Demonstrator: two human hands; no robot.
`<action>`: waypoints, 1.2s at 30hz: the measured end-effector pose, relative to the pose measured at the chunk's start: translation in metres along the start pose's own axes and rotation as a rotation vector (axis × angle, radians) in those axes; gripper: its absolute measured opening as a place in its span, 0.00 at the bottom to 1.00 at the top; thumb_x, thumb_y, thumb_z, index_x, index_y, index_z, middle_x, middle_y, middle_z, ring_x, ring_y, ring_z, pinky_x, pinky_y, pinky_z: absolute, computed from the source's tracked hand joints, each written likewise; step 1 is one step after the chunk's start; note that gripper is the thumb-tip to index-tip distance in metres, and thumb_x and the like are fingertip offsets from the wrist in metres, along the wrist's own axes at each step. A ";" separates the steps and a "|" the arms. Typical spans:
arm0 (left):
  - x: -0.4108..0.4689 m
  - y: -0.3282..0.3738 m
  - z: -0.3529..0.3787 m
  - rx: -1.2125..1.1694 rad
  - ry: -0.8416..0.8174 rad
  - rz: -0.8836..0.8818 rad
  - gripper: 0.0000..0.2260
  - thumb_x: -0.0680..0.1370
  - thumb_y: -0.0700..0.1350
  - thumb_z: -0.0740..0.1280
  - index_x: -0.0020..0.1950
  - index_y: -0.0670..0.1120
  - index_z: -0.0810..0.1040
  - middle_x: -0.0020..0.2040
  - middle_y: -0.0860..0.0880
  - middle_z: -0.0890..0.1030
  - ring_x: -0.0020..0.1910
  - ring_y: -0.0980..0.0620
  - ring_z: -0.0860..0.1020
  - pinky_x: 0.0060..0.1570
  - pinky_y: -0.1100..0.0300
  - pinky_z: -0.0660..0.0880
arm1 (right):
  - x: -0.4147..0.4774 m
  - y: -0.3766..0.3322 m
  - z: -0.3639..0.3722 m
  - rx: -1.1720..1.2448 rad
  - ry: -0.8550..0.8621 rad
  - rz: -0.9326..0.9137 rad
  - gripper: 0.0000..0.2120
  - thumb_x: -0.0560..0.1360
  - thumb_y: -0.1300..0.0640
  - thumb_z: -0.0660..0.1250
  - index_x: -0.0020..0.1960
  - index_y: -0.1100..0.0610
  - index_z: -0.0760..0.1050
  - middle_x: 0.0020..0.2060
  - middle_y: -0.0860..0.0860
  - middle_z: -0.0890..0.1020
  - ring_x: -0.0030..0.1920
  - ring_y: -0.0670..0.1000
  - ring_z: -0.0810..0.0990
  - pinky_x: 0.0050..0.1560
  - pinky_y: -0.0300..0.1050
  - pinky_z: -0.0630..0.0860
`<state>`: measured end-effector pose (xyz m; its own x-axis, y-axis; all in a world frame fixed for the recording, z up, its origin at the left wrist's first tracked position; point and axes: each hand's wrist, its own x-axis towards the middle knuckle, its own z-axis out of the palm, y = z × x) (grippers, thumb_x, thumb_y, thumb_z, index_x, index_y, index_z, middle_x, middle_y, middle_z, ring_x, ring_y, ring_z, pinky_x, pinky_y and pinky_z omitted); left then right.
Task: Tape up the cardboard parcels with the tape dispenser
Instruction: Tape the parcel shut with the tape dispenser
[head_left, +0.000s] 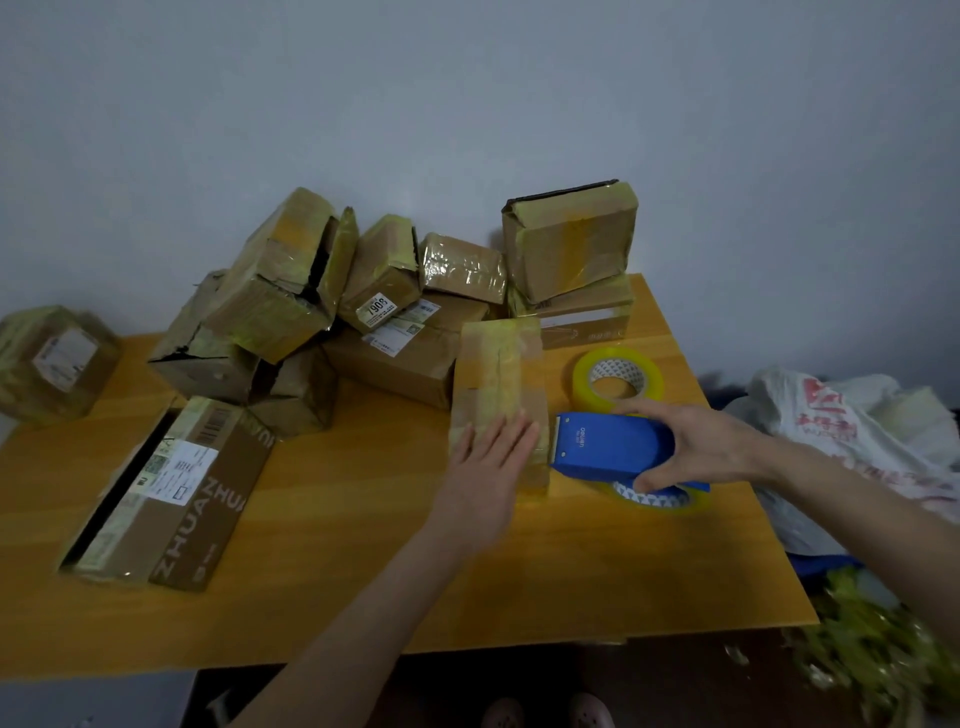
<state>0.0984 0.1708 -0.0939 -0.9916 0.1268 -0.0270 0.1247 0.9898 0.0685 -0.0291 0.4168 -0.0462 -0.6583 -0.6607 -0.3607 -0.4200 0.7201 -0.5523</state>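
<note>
1. We see the narrow brown cardboard parcel (498, 374) lying lengthwise on the orange wooden worktop (363, 545). Its top is already striped with yellowish tape, and it sits just in front of the heap of taped cardboard parcels (291, 291) stacked against the wall.
2. The left hand (493, 452) lies flat on the parcel's near end, fingers straight and together, grasping nothing. We judge it is there to pin the light box so it does not slide under the pull of the tape.
3. The right hand (696, 441) has its fingers curled over the back of the blue plastic tape dispenser (608, 447), thumb underneath, in a firm grip. The dispenser's front end meets the parcel's right edge beside the left hand. That suits starting or cutting a strip there; we cannot tell which.
4. The dispenser's own roll shows under its body, low against the worktop.
5. A spare roll of yellowish clear tape (618, 382) sits just behind the dispenser, handy for a refill.
6. A long brown box printed ZHUAN (171, 488) lies apart at the near left with one side gaping; we take it as still to seal.
7. A white plastic bag (852, 431) lies off the worktop's right edge.
</note>
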 end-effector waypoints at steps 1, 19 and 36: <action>0.000 -0.002 0.002 0.021 -0.025 -0.016 0.33 0.81 0.39 0.53 0.73 0.54 0.31 0.75 0.54 0.33 0.73 0.53 0.32 0.74 0.50 0.33 | -0.002 0.003 -0.002 -0.017 0.013 -0.005 0.42 0.65 0.45 0.78 0.72 0.39 0.61 0.58 0.46 0.77 0.56 0.49 0.78 0.56 0.49 0.77; 0.000 -0.007 -0.006 -0.010 -0.081 -0.019 0.31 0.81 0.45 0.55 0.74 0.58 0.36 0.75 0.58 0.36 0.74 0.55 0.34 0.74 0.50 0.34 | 0.004 0.024 -0.015 -0.170 -0.123 -0.037 0.36 0.66 0.47 0.73 0.70 0.35 0.61 0.53 0.43 0.78 0.51 0.47 0.77 0.54 0.50 0.78; -0.001 -0.010 0.003 0.029 -0.048 -0.022 0.33 0.80 0.47 0.56 0.75 0.61 0.35 0.74 0.61 0.35 0.73 0.56 0.32 0.70 0.43 0.31 | 0.051 -0.036 -0.008 -0.528 -0.338 0.095 0.34 0.62 0.39 0.70 0.68 0.38 0.68 0.52 0.48 0.80 0.49 0.51 0.79 0.39 0.44 0.74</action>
<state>0.0986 0.1606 -0.0977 -0.9914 0.1068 -0.0759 0.1041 0.9938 0.0382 -0.0526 0.3589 -0.0389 -0.5108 -0.5570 -0.6548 -0.6778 0.7295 -0.0917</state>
